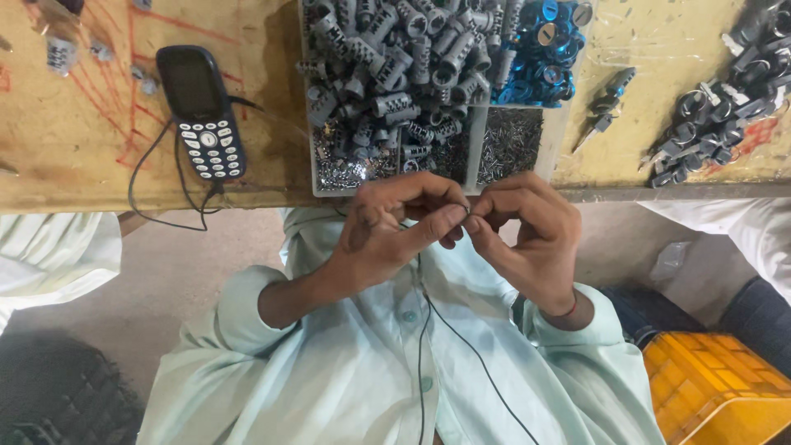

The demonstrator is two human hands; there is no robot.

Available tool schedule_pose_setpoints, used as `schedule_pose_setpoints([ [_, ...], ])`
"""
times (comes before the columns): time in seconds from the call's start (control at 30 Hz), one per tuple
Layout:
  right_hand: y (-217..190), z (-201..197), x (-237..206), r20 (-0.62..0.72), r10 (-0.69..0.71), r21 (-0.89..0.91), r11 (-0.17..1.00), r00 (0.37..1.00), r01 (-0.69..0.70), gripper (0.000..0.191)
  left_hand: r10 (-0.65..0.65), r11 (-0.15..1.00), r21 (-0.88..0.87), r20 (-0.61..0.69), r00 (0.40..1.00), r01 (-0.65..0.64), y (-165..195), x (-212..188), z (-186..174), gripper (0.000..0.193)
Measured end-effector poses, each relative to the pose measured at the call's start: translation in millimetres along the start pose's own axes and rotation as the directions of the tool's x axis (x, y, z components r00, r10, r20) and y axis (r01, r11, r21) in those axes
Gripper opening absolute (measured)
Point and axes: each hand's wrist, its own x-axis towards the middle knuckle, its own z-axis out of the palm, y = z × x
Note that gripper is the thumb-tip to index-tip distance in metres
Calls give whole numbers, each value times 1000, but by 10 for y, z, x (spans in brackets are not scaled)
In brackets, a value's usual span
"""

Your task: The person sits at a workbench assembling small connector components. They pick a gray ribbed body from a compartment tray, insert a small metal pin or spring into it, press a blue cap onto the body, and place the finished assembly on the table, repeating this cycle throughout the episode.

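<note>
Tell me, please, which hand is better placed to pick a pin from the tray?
Probably the right hand: it sits just below the pin compartment of the tray, while the left hand lies farther over. Both pinch the small part, so one must let go.

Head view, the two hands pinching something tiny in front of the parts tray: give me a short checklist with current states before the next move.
1. Both hands in view: left hand and right hand meet fingertip to fingertip: ok.
2. Small piece pinched between them identifiable: cannot tell.
3. Divided clear plastic tray within reach, just ahead: ok.
4. Grey ribbed metal cylinders, blue rings and fine pins stocked: ok.
5. Dark keypad phone near the wooden bench edge, cable dangling: not ok.
</note>
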Motion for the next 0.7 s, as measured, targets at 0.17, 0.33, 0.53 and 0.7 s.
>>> schedule_pose_setpoints([
  [0.17,-9,-73,-3,49,37,105,994,998,-42,10,124,980,155,21,992,-126,53,-52,-11,18],
  [0.33,30,27,-68,-40,-102,-22,995,994,101,13,352,885,307,56,934,-352,103,-66,-13,13],
  [0.53,248,80,-118,24,-465,-425,797,885,430,22,52,987,148,51,997,-59,104,-55,-58,14],
  [0.7,242,54,-57,134,-263,159,957,955,241,19,-9,977,212,101,995,-12,97,-154,-139,17],
])
